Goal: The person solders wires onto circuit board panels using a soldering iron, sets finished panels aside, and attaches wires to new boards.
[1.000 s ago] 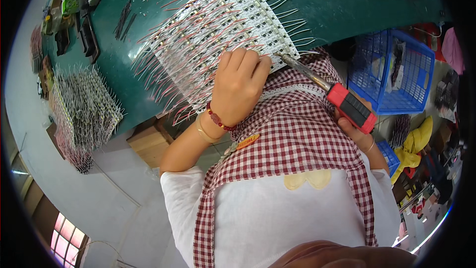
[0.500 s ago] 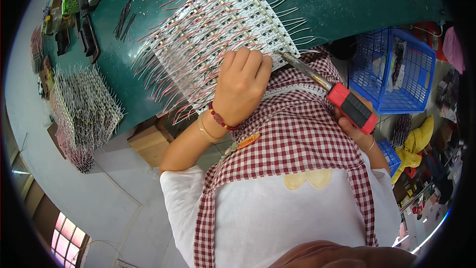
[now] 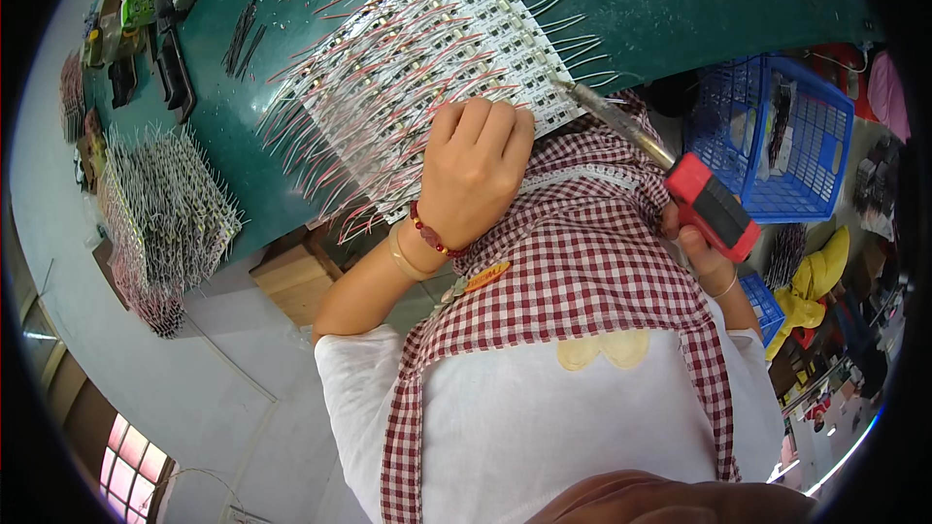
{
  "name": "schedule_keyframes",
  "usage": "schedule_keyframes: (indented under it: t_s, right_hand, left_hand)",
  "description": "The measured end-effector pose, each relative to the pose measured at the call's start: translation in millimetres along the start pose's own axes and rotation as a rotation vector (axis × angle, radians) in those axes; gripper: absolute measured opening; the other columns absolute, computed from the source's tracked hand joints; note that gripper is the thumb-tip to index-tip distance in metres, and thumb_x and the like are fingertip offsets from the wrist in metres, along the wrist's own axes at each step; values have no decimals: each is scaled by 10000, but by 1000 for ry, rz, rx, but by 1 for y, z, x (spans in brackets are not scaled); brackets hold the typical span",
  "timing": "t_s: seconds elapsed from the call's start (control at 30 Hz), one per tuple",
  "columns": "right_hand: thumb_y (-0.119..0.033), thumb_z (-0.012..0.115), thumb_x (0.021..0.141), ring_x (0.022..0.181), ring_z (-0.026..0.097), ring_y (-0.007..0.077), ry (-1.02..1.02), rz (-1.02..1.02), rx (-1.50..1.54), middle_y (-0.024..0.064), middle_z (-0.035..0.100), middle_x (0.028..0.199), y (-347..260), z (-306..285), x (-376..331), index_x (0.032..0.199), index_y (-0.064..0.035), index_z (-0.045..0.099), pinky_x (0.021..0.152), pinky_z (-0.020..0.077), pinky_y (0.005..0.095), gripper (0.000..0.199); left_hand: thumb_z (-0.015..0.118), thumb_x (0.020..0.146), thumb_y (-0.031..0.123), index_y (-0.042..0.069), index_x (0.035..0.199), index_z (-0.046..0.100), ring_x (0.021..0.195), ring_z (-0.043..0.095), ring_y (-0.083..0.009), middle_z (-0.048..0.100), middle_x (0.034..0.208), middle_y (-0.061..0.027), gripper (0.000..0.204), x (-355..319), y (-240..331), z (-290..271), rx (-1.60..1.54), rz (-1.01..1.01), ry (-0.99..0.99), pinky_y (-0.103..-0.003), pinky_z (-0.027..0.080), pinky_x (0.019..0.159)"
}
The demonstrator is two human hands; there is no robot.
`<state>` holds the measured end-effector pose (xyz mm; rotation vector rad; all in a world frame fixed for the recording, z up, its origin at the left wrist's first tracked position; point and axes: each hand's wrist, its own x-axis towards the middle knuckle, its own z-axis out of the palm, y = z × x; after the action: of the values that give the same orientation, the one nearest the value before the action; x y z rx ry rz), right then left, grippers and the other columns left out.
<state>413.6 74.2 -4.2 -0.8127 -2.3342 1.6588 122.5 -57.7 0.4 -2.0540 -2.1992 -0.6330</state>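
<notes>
My left hand (image 3: 474,167) rests knuckles-up on the near edge of a panel of white circuit strips (image 3: 427,68), fingers curled together and pressing the strips down; whether anything is pinched beneath the fingertips I cannot tell. A red bead bracelet (image 3: 434,236) and a pale bangle (image 3: 403,257) circle that wrist. My right hand (image 3: 704,250) is mostly hidden behind the red handle of a soldering iron (image 3: 680,180), which it grips closed; only a few fingers show below the handle. The iron's metal shaft slants up and left, its tip touching the panel's near right corner, just beside my left hand. The panel lies tilted across the green worktop (image 3: 680,0), reaching to its near edge, with thin red and white wires fanning out along both long sides. A red-and-white checked apron (image 3: 582,272) over a white shirt fills the foreground. Toward the worktop's left end sits a second stack of wired strips (image 3: 165,218), overhanging the near edge. Small dark tools (image 3: 165,63) lie near the far left corner. Off the worktop's right end stands a blue plastic basket (image 3: 786,146), and below it a yellow cloth (image 3: 811,286).
</notes>
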Motion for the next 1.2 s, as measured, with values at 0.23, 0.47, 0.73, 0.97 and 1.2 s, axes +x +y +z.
schedule_keyframes:
  t_s: [0.23,0.47,0.73,0.97,1.2]
  right_hand:
    - [-443,602,881,516,476,126,251,-9,520,45,503,643,-7,19,26,1185,35,487,503,426,266,578]
    - [-485,572,895,481,444,113,319,-46,581,39,467,604,-15,25,58,1213,27,426,476,404,253,620]
    - [-459,546,918,479,449,107,339,-111,591,41,474,624,-14,21,63,1201,27,429,471,407,251,574]
    - [-452,547,921,475,448,107,374,-110,555,41,474,618,-21,18,64,1200,33,432,464,402,251,571]
    - [-444,550,919,507,462,107,331,-101,584,49,482,636,-19,15,67,1205,43,438,480,408,246,575]
  left_hand:
    - [691,736,49,118,940,676,844,553,-197,584,895,-11,217,7,-12,-37,-66,-163,-55,-353,392,723]
    - [677,774,98,71,853,647,819,559,-284,596,843,-69,89,28,-192,-54,207,-312,163,-384,432,720]
    - [677,767,109,67,858,631,860,550,-288,596,847,-70,110,51,-227,-20,230,-332,56,-399,475,760]
    - [624,810,114,70,867,599,854,538,-285,582,852,-73,76,50,-230,-11,328,-268,27,-400,450,736]
    - [629,810,108,66,876,617,841,556,-298,607,865,-82,80,48,-250,-7,276,-62,175,-393,443,744]
